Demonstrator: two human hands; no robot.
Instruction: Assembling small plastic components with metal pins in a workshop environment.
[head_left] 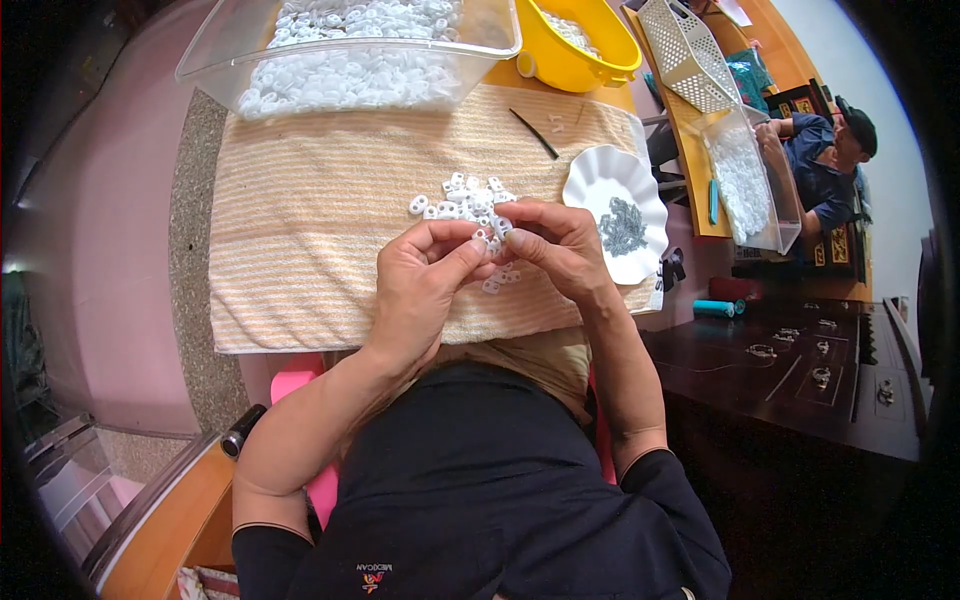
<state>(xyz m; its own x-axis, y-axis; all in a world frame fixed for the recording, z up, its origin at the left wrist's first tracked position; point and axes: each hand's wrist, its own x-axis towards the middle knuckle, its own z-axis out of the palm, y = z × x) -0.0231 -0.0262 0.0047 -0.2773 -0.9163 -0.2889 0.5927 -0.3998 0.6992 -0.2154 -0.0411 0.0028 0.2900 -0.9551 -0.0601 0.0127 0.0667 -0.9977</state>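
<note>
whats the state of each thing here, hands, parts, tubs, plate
left hand: pinching a small white part
right hand: pinching a small white part
white parts pile: loose on towel
clear tub: open, holding white parts
yellow bowl: open, upright
white plate: holds small grey pieces

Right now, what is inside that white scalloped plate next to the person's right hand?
The white scalloped plate holds a small heap of tiny grey pieces, too small to tell apart. The right hand covers the plate's left edge, so anything there is hidden.
</note>
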